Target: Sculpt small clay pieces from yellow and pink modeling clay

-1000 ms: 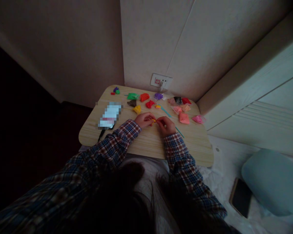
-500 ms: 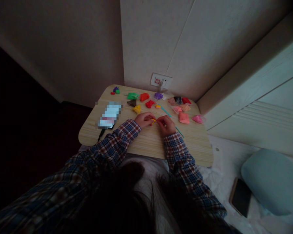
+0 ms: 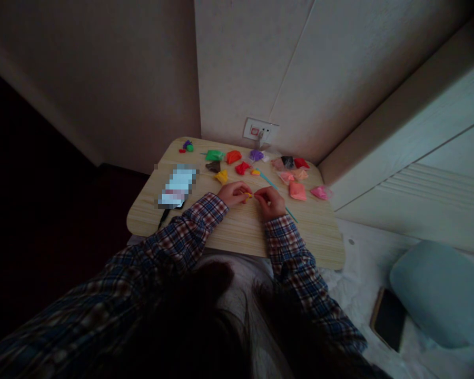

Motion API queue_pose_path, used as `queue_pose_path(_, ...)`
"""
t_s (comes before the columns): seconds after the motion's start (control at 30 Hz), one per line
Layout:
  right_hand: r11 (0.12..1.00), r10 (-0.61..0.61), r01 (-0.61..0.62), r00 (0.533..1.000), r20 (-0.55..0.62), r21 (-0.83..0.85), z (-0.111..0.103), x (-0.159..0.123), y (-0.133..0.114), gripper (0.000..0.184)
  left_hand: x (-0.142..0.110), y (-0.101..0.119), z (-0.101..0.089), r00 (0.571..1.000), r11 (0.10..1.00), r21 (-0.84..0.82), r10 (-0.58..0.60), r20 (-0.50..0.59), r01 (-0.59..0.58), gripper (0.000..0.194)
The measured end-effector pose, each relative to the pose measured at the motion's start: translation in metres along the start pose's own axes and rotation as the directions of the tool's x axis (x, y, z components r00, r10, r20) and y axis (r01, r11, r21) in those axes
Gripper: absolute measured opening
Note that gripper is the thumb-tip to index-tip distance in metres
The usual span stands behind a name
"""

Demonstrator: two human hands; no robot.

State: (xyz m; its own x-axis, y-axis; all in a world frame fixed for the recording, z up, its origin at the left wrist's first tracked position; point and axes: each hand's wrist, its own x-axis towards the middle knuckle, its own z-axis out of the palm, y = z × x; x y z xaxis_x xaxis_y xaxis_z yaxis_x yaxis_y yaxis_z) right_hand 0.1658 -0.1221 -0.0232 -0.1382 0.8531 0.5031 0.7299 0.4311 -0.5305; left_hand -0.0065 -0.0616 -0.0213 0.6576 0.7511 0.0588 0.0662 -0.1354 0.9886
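Observation:
Both hands rest close together on a light wooden lap table (image 3: 237,237). My left hand (image 3: 233,193) is closed, pinching a small yellow piece of clay (image 3: 248,196) at its fingertips. My right hand (image 3: 269,202) is closed too, its fingertips meeting the same yellow piece; a thin tool may be in it, but I cannot make it out. Beyond my hands lie several small bags of coloured clay: green (image 3: 214,155), orange-red (image 3: 233,157), purple (image 3: 256,155), yellow (image 3: 221,176) and pink (image 3: 297,190). A thin teal stick (image 3: 269,182) lies slanted just past my right hand.
A blurred-out flat item (image 3: 177,186) with a dark cord lies on the table's left side. A wall socket (image 3: 260,130) sits behind the table. To the right are a white bed frame, a pale blue pillow (image 3: 438,295) and a dark phone (image 3: 387,319) on the bedding.
My right hand has edged slightly up and left toward the yellow piece. Otherwise the hands hold the same pose.

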Motion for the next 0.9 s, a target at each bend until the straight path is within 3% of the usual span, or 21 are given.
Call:
queue_pose_path(0.53, 0.999, 0.03, -0.031, 0.999, -0.011, -0.045, 0.007, -0.001, 0.006, 0.021, 0.001, 0.001, 0.0, 1.0, 1.0, -0.006, -0.016, -0.001, 0.016, 0.018)
queue_pose_path(0.9, 0.943, 0.261, -0.283, 0.956, -0.136, -0.177, 0.01, -0.009, 0.042, 0.021, 0.0, 0.003, 0.001, 1.0, 1.0, -0.025, -0.017, -0.017, 0.016, 0.017)
